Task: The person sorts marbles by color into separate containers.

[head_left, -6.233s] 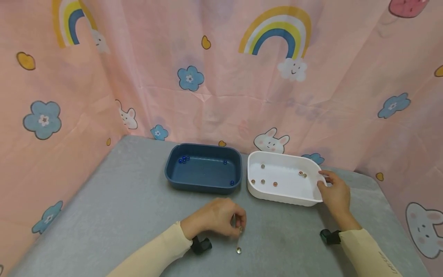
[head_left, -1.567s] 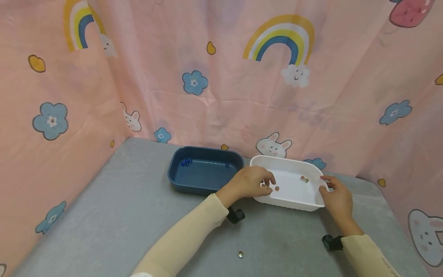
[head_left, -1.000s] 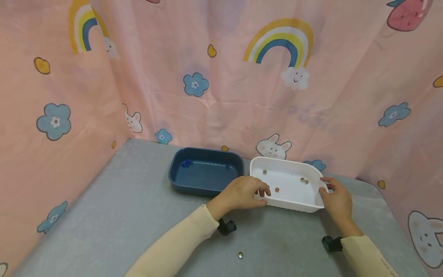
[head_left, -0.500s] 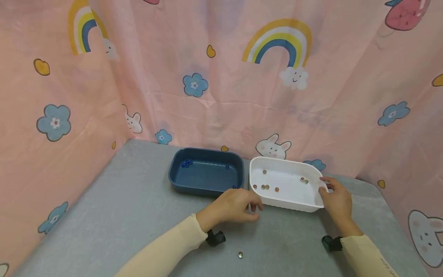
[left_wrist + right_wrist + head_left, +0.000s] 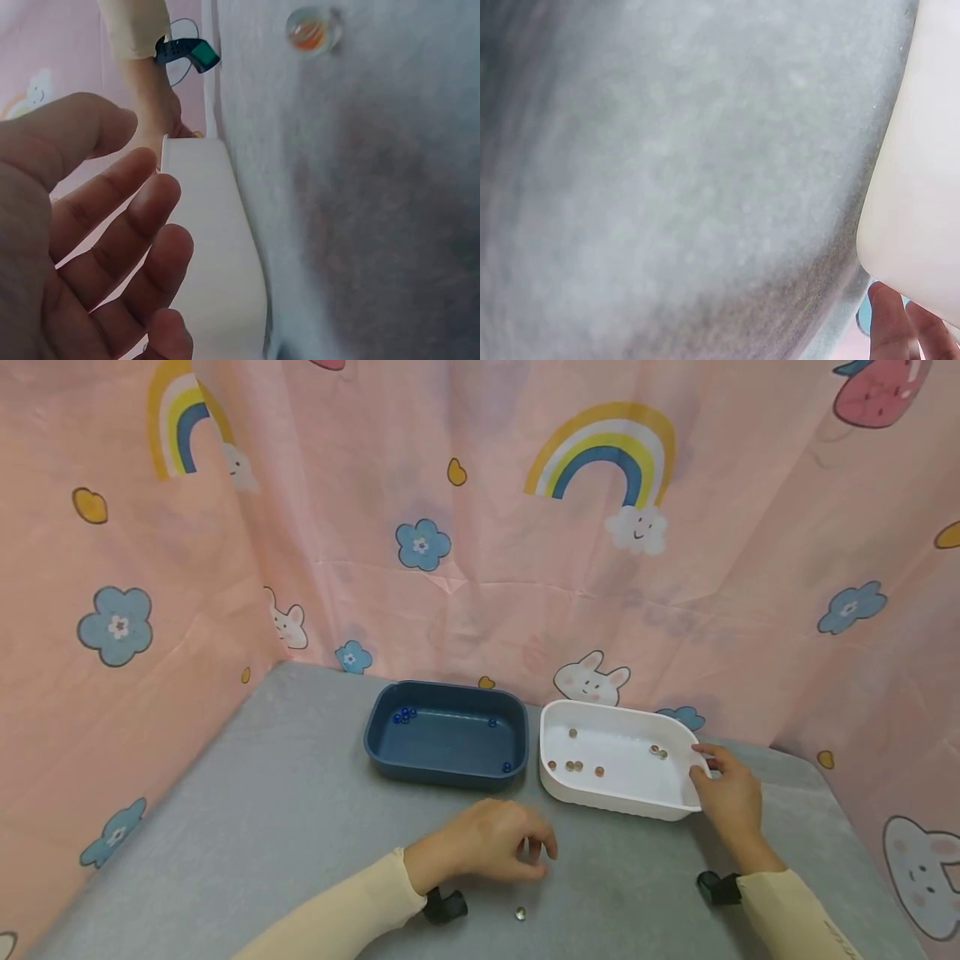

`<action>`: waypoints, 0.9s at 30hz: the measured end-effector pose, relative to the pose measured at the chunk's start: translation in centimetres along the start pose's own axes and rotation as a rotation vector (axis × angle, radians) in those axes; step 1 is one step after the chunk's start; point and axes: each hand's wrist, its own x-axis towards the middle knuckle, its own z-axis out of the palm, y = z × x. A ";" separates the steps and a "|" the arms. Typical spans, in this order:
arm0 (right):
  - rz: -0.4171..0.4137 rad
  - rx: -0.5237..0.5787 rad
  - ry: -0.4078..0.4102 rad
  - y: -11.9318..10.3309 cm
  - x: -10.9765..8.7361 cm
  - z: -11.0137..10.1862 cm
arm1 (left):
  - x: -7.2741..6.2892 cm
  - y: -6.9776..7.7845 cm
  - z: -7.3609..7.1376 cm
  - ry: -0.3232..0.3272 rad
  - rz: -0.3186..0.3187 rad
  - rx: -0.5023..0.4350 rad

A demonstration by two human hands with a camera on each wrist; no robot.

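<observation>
My left hand point(image 5: 491, 843) hovers over the table, fingers loosely bent with nothing between them, as the left wrist view also shows. Just below it on the table lies one clear glass marble point(image 5: 521, 913); in the left wrist view this marble point(image 5: 307, 30) has an orange swirl. My right hand point(image 5: 727, 789) grips the right end of a white tray point(image 5: 622, 803), which holds several clear and orange-tinted marbles point(image 5: 599, 772). In the right wrist view, its fingers point(image 5: 891, 322) reach the tray's far end; the thumb is out of view.
A dark blue tray point(image 5: 442, 774) stands left of the white one, with several blue marbles point(image 5: 405, 713) inside. The grey table point(image 5: 262, 827) is backed by a pink patterned curtain point(image 5: 495, 593). Each wrist wears a black camera mount point(image 5: 445, 907).
My left hand pinched a marble near the table front, reached over the white tray, then came back without it. That tray now shows one more marble. My right hand has kept its grip.
</observation>
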 end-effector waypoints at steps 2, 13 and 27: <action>0.003 -0.002 -0.006 0.0 0.0 0.1 | -0.4 0.1 0.2 -0.012 0.012 0.011; 0.008 0.010 -0.007 0.2 0.0 0.1 | -2.0 0.4 1.5 -0.054 0.092 0.077; 0.014 0.005 -0.014 0.2 0.1 0.1 | -2.2 0.6 2.0 -0.132 0.077 0.036</action>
